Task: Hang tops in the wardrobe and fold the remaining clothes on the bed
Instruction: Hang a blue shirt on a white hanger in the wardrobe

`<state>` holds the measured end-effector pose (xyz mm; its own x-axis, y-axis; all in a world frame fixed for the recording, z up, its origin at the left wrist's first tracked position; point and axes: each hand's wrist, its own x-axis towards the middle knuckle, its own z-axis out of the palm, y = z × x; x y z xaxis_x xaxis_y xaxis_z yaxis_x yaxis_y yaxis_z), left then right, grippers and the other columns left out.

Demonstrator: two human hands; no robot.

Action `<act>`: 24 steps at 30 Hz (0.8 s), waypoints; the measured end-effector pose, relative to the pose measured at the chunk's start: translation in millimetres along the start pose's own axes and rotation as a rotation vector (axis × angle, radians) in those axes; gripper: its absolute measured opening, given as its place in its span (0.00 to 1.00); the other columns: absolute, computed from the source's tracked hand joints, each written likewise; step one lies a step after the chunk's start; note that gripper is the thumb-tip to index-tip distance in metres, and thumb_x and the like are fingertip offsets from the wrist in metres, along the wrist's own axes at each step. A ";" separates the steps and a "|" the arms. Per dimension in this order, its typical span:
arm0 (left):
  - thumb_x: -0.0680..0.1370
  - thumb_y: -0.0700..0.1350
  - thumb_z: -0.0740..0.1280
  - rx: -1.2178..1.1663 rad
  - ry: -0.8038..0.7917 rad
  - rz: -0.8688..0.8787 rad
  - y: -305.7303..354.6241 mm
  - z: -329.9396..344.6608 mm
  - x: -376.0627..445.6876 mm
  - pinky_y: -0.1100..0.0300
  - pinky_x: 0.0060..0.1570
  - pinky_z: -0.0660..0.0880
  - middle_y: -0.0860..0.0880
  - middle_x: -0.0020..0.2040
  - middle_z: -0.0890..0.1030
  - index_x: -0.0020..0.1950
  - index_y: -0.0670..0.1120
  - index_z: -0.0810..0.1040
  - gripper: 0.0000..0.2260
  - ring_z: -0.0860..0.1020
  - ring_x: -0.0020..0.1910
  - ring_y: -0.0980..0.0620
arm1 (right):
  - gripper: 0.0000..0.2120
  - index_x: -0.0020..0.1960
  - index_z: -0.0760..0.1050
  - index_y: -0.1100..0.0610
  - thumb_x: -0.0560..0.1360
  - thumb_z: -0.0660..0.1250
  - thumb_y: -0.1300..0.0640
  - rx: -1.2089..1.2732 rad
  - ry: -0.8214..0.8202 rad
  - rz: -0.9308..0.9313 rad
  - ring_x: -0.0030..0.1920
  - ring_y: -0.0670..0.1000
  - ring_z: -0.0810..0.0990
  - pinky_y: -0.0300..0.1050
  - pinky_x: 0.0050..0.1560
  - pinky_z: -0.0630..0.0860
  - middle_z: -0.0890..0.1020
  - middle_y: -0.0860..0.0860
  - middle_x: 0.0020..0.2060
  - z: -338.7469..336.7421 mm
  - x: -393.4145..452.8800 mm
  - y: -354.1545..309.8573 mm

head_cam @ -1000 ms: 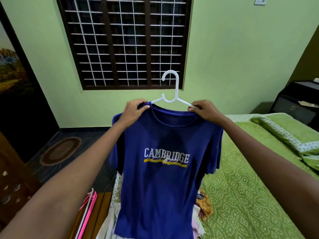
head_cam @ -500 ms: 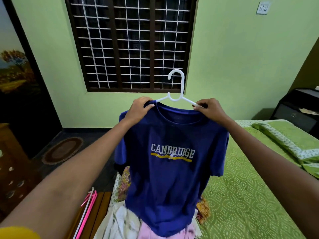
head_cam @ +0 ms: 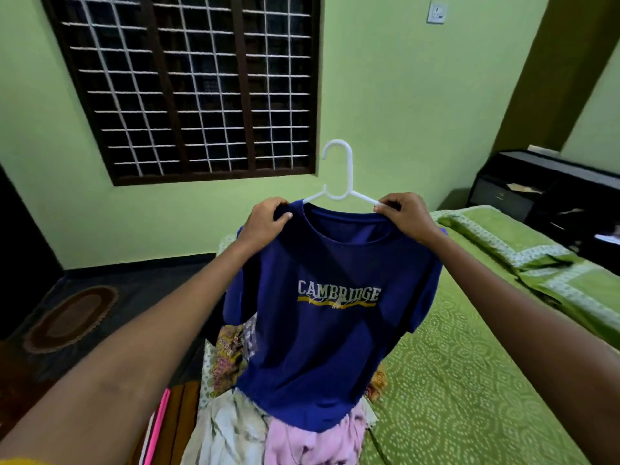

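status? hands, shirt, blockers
Left hand and right hand grip shirt shoulders on hanger. Held above clothes pile. Nothing blocking.

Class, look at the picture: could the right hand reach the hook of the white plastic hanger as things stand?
Probably yes. The right hand grips the blue T-shirt at the shoulder, just below the white plastic hanger, whose hook stands bare, nothing between; it must let go first.

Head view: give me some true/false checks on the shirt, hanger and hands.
1. The blue T-shirt is on a white hanger. True.
2. The left hand hangs idle at the person's side. False: it grips the shirt's shoulder.
3. The right hand pinches the shirt at the hanger's arm. True.
4. The shirt reads OXFORD. False: it reads CAMBRIDGE.
5. The hanger's hook is on a wardrobe rail. False: it is free in the air.
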<state>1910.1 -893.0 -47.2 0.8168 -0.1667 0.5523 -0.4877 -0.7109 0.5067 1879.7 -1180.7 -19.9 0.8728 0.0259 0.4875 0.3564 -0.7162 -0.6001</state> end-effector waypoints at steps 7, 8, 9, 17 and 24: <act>0.73 0.46 0.72 0.066 -0.399 -0.092 9.0 60.6 -14.5 0.54 0.70 0.59 0.37 0.71 0.64 0.72 0.36 0.60 0.34 0.62 0.71 0.42 | 0.06 0.43 0.81 0.65 0.74 0.69 0.62 -0.168 0.146 0.147 0.36 0.50 0.71 0.32 0.32 0.63 0.77 0.54 0.33 -47.5 -61.5 14.6; 0.73 0.47 0.71 0.095 -0.476 -0.099 16.0 72.4 -18.1 0.54 0.72 0.55 0.35 0.74 0.58 0.74 0.34 0.54 0.38 0.57 0.74 0.41 | 0.06 0.42 0.81 0.65 0.74 0.69 0.62 -0.198 0.163 0.170 0.36 0.50 0.70 0.32 0.32 0.63 0.76 0.54 0.32 -56.0 -72.6 17.6; 0.75 0.49 0.70 0.130 -0.557 -0.112 25.0 84.0 -22.6 0.55 0.74 0.50 0.34 0.76 0.51 0.75 0.33 0.48 0.41 0.51 0.76 0.41 | 0.06 0.42 0.81 0.66 0.74 0.69 0.63 -0.223 0.181 0.195 0.36 0.50 0.70 0.34 0.32 0.63 0.75 0.54 0.32 -65.2 -83.7 20.9; 0.77 0.51 0.66 0.255 -1.205 0.085 118.9 173.9 -58.6 0.59 0.40 0.68 0.43 0.47 0.75 0.57 0.35 0.75 0.20 0.73 0.47 0.47 | 0.08 0.44 0.82 0.67 0.73 0.70 0.60 -0.381 0.397 0.413 0.41 0.54 0.79 0.35 0.36 0.64 0.84 0.62 0.41 -162.1 -177.8 40.1; 0.80 0.50 0.61 0.348 -1.609 0.227 240.4 238.9 -98.7 0.53 0.59 0.69 0.44 0.63 0.76 0.65 0.42 0.72 0.17 0.75 0.64 0.44 | 0.07 0.46 0.83 0.64 0.73 0.70 0.60 -0.503 0.575 0.583 0.39 0.48 0.75 0.40 0.34 0.63 0.84 0.59 0.40 -252.5 -273.0 52.2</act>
<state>1785.9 -1210.7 -138.1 0.3135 -0.6124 -0.7257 -0.7266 -0.6467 0.2319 1575.9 -1401.2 -24.2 0.5228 -0.6790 0.5154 -0.3832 -0.7273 -0.5694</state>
